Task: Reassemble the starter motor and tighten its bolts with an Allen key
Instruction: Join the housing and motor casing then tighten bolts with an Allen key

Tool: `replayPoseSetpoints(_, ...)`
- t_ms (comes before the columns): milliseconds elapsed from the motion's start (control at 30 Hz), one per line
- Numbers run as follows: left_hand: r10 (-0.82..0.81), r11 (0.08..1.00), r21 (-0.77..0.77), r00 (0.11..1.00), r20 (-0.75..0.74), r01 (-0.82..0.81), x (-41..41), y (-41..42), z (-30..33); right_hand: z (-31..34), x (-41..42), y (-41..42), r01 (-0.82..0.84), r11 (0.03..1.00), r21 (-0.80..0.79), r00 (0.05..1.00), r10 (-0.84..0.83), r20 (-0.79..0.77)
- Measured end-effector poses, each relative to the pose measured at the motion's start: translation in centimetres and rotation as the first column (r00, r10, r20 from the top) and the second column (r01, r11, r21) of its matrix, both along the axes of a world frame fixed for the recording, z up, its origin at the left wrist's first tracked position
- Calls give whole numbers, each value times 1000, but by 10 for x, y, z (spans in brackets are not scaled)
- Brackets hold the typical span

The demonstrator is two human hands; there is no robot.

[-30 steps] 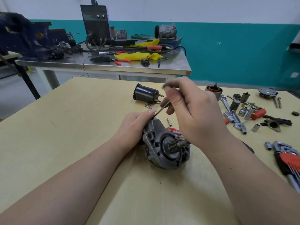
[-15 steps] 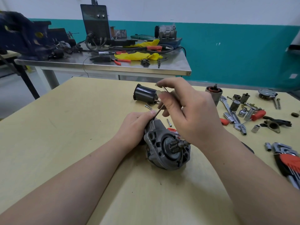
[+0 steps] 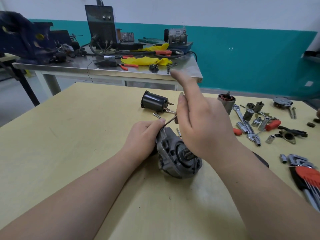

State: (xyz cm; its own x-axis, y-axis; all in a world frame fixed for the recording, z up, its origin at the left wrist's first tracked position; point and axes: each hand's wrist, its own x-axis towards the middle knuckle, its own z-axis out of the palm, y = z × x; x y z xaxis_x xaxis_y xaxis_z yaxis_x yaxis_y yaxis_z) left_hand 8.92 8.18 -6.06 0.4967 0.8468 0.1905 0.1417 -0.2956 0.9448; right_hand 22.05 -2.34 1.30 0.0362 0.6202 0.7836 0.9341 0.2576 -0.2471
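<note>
Where half a second ago the right hand [image 3: 204, 125] was closed around the short arm of the Allen key [image 3: 170, 120], its fingers are now spread and lifted, the index finger pointing up and away; whether the thumb side still touches the key I cannot tell, since the palm hides it. I read this as a release between turns, the hand resetting for another swing on the same bolt, so tightening is under way but not finished. The left hand [image 3: 143, 135] has not shifted: its grip is closed on the back of the starter motor housing [image 3: 174, 153], thumb and forefinger pinched at the key's lower end where it enters the casting. The housing lies on its side on the yellow table [image 3: 72, 144], pinion end toward the camera. Behind it lie the black solenoid [image 3: 154, 102] and two loose bolts [image 3: 157, 115]. No box or tray is in sight; sockets [image 3: 256, 122] and the hex key set [image 3: 306, 177] lie loose on the table.
</note>
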Motion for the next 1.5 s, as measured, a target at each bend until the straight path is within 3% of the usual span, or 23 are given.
replayPoseSetpoints(200,36,998,53,999,-2,-36,0,-1,-3,3,0,5,40,995,-96,976,-59,-208)
replayPoseSetpoints(333,55,990,130,998,-7,-53,-1,-3,-5,2,0,11,46,974,-224,848,-156,-506)
replayPoseSetpoints(433,35,992,118,999,8,-36,-4,-3,-4,2,5,7,-248,951,-184,706,47,-707)
replayPoseSetpoints(500,-1,995,95,1000,20,-1,-3,-2,-2,3,11,2,-468,875,-127,574,191,-797)
replayPoseSetpoints(600,-32,997,70,999,26,30,-3,-2,1,0,17,-1,-561,823,-95,517,258,-816)
replayPoseSetpoints(767,-69,997,26,997,23,69,-4,-1,3,-5,23,-1,-500,863,-67,577,275,-769)
replayPoseSetpoints(1067,-105,994,11,994,31,105,-4,-3,8,-9,27,0,-679,734,30,403,406,-820)
replayPoseSetpoints(1500,-224,974,-22,975,13,224,-4,7,6,-4,36,0,-696,716,-55,507,436,-743)
